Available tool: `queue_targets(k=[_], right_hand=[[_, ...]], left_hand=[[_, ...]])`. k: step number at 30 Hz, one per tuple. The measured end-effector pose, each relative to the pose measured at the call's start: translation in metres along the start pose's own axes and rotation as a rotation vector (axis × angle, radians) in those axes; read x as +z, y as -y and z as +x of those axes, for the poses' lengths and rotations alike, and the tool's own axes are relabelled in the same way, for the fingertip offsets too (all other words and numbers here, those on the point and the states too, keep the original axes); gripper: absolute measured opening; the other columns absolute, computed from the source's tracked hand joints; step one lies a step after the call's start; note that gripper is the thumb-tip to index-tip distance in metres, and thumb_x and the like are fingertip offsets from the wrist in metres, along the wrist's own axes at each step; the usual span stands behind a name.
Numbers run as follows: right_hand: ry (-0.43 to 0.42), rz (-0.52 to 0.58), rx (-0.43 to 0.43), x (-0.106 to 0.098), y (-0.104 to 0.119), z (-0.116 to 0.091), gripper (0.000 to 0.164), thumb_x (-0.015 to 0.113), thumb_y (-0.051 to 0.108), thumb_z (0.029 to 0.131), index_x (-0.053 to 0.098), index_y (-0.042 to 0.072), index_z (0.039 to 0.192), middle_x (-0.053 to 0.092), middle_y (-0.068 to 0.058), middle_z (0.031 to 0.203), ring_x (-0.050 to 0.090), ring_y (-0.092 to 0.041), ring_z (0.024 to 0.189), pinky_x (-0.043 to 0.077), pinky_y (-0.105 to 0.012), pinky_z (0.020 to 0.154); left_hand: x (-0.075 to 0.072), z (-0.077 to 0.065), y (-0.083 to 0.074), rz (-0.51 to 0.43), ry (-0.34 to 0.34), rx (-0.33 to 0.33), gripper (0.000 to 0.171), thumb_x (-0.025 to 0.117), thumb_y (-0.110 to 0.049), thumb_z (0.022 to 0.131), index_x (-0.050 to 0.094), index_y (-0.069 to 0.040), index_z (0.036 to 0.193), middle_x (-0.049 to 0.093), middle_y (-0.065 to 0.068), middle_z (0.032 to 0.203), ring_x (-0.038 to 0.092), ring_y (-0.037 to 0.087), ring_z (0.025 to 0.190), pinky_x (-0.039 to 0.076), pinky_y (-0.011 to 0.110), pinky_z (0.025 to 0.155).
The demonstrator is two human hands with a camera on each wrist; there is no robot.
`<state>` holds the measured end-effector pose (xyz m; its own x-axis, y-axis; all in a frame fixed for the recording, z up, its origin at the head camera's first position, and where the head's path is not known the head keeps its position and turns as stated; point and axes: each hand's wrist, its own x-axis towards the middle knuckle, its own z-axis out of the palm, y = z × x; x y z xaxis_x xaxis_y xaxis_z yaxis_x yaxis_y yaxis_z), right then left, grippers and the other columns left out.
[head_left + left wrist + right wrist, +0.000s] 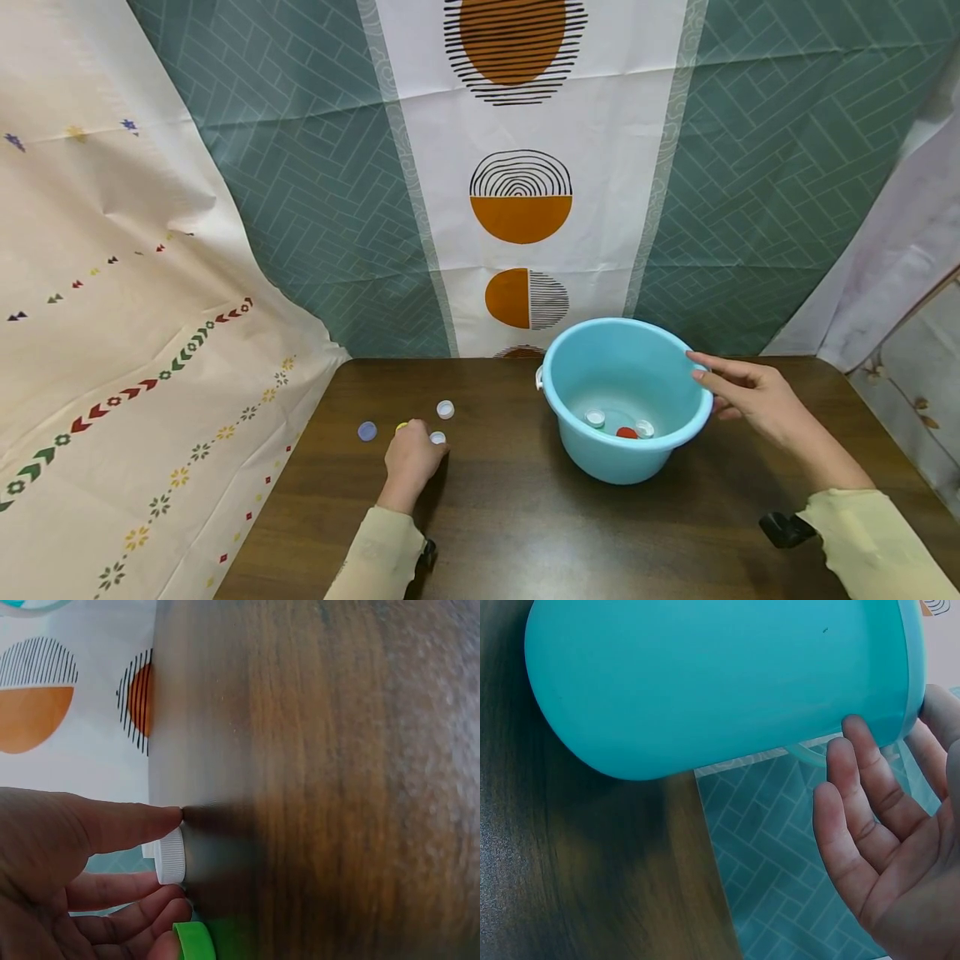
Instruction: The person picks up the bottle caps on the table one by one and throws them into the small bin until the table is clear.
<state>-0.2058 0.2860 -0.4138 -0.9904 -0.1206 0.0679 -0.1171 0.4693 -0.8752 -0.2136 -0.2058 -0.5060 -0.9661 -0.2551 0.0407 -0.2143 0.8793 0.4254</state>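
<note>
On the counter [502,542], left, our left hand [414,460] pinches a white cap [438,437]; three loose caps [367,431] remain out. Right: our right hand [757,400] grips the tub [615,460], three caps [627,432] already inside.

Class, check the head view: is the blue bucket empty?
No, a red cap and two other caps lie inside the blue bucket.
</note>
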Motion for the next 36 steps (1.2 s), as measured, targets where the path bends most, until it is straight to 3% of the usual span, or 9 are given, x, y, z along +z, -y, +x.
queue_targets(k=[6, 10, 15, 25, 36], right_hand=[[-0.002, -0.009, 0.009, 0.000, -0.001, 0.000, 0.057, 0.060, 0.042, 0.096, 0.050, 0.013, 0.145, 0.061, -0.016, 0.121, 0.070, -0.020, 0.081, 0.057, -0.037, 0.068], [-0.002, -0.010, 0.008, 0.001, -0.002, 0.001, 0.057, 0.060, 0.042, 0.096, 0.049, 0.013, 0.145, 0.059, -0.019, 0.124, 0.070, -0.020, 0.081, 0.057, -0.037, 0.068], [-0.002, -0.016, 0.007, 0.000, -0.002, 0.001, 0.058, 0.059, 0.043, 0.096, 0.048, 0.013, 0.145, 0.057, -0.022, 0.127, 0.070, -0.020, 0.082, 0.057, -0.036, 0.068], [0.004, -0.010, 0.003, 0.001, 0.000, -0.001, 0.058, 0.059, 0.042, 0.097, 0.049, 0.013, 0.145, 0.059, -0.021, 0.124, 0.070, -0.020, 0.082, 0.057, -0.037, 0.068], [0.006, -0.013, 0.011, 0.000, 0.001, -0.001, 0.059, 0.059, 0.043, 0.097, 0.047, 0.012, 0.146, 0.059, -0.023, 0.124, 0.070, -0.021, 0.081, 0.057, -0.038, 0.069]], left_hand=[[0.000, 0.000, -0.001, -0.020, -0.022, 0.022, 0.025, 0.086, -0.026, 0.070, 0.068, -0.009, 0.076, 0.064, 0.007, 0.073, 0.060, 0.026, 0.065, 0.046, 0.043, 0.050], [-0.001, 0.000, -0.004, -0.054, -0.054, 0.070, 0.016, 0.081, -0.022, 0.070, 0.067, -0.013, 0.069, 0.064, 0.003, 0.069, 0.059, 0.023, 0.062, 0.043, 0.041, 0.047], [-0.004, 0.002, -0.012, -0.114, -0.107, 0.122, 0.009, 0.075, -0.017, 0.071, 0.072, -0.011, 0.076, 0.065, 0.000, 0.072, 0.058, 0.019, 0.062, 0.043, 0.037, 0.047], [-0.014, -0.001, -0.035, -0.340, -0.135, 0.098, 0.024, 0.078, -0.025, 0.073, 0.073, -0.010, 0.092, 0.066, -0.004, 0.076, 0.061, 0.012, 0.067, 0.049, 0.033, 0.058], [-0.026, -0.007, -0.066, -0.550, -0.164, 0.218, 0.023, 0.082, -0.024, 0.074, 0.071, -0.014, 0.092, 0.066, -0.001, 0.077, 0.058, 0.012, 0.068, 0.049, 0.030, 0.062]])
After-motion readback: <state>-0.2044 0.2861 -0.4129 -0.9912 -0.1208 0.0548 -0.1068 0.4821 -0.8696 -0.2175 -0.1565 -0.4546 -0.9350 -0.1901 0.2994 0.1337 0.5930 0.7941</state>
